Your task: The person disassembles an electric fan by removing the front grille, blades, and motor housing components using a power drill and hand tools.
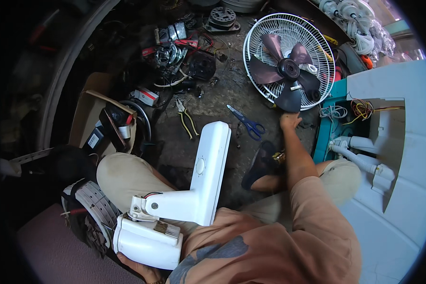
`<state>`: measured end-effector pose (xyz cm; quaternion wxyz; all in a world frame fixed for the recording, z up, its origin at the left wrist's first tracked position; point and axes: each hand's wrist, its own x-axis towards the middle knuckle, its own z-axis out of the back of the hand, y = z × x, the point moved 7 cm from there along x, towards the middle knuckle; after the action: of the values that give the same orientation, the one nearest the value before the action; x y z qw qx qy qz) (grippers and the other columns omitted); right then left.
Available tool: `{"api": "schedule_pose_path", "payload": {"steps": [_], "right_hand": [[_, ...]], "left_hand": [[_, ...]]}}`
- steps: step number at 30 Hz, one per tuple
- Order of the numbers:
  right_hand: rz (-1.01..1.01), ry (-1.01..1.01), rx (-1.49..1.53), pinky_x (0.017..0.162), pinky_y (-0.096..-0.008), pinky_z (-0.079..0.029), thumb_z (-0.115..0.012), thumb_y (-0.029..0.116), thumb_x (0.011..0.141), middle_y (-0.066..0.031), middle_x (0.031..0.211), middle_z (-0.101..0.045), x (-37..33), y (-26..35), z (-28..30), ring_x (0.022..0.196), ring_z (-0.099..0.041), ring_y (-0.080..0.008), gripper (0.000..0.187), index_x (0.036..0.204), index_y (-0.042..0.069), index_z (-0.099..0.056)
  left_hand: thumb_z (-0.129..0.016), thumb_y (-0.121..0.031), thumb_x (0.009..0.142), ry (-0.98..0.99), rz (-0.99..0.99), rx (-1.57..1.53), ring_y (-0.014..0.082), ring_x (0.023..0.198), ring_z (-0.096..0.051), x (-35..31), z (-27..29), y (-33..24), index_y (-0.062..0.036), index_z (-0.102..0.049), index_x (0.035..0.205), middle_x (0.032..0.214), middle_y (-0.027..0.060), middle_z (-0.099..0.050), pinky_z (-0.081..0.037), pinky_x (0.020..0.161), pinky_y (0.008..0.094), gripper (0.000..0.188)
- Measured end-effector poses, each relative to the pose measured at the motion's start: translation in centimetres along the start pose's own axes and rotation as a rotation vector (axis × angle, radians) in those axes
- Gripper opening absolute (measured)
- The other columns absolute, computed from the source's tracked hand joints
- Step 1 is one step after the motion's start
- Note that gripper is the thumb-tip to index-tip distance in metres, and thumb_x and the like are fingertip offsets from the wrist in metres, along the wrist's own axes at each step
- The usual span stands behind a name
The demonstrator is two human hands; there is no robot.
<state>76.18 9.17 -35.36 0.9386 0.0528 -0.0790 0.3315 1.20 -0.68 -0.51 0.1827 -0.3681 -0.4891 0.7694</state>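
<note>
A white fan body (pixel 149 242), with its motor housing, neck and flat base (pixel 209 173), lies across my lap. My left hand (pixel 141 270) holds the housing from below; most of its fingers are hidden under it. Ahead to the right, my right hand (pixel 290 120) has its fingers curled at the near rim of a white wire fan guard (pixel 249 57). A dark five-bladed fan blade (pixel 288 69) rests inside the guard, one blade tip just above that hand. Blue-handled scissors (pixel 247 123) and yellow-handled pliers (pixel 186 118) lie on the floor.
An open cardboard box (pixel 93 90) with small boxes stands at left. Loose motor parts and wires (pixel 170 56) clutter the far floor, near a round motor (pixel 222 18). At right is a white and teal appliance cabinet (pixel 407 208) with exposed wires (pixel 362 110) and a hose.
</note>
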Motion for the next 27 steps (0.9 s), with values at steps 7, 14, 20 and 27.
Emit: {"api": "schedule_pose_path", "payload": {"steps": [7,14,20,27], "right_hand": [[0.256,0.258,-0.491,0.084,-0.0495,-0.044,-0.050,0.028,0.095,-0.0067,0.127,-0.066,-1.0,3.5,-2.2,0.118,-0.060,-0.0258,0.031,0.115,0.015,-0.070],[0.206,0.550,-0.006,0.094,-0.0533,-0.051,-0.065,0.024,0.090,-0.0251,0.111,-0.068,-5.2,5.0,3.2,0.106,-0.066,-0.0447,0.052,0.135,0.003,-0.049],[0.219,0.696,0.219,0.096,-0.0488,-0.049,-0.066,0.021,0.090,-0.0294,0.123,-0.064,-9.8,8.7,15.0,0.114,-0.063,-0.0435,0.060,0.143,0.005,-0.045],[0.419,0.687,0.634,0.086,-0.0386,-0.051,-0.060,0.006,0.091,-0.0179,0.110,-0.069,-17.7,10.6,39.3,0.091,-0.065,-0.0298,0.034,0.124,0.002,-0.063]], "left_hand": [[-0.040,-0.070,0.098,0.152,-0.295,0.080,0.0264,0.124,-0.055,0.4,1.5,0.6,-0.0032,-0.039,0.137,0.132,0.0165,-0.052,-0.050,0.102,0.0436,0.078],[-0.067,-0.068,0.081,0.254,-0.501,0.221,0.0281,0.120,-0.053,0.9,-2.4,-4.3,0.0012,-0.063,0.112,0.128,0.0180,-0.055,-0.041,0.104,0.0429,0.076],[-0.072,-0.054,0.079,0.412,-0.533,0.419,0.0303,0.121,-0.049,0.5,-2.9,-9.0,-0.0015,-0.067,0.111,0.128,0.0193,-0.051,-0.040,0.102,0.0432,0.061],[-0.073,-0.025,0.077,0.377,-0.905,0.765,0.0391,0.122,-0.049,-1.8,-5.8,-12.4,-0.0007,-0.069,0.114,0.127,0.0235,-0.056,-0.040,0.105,0.0481,0.045]]}}
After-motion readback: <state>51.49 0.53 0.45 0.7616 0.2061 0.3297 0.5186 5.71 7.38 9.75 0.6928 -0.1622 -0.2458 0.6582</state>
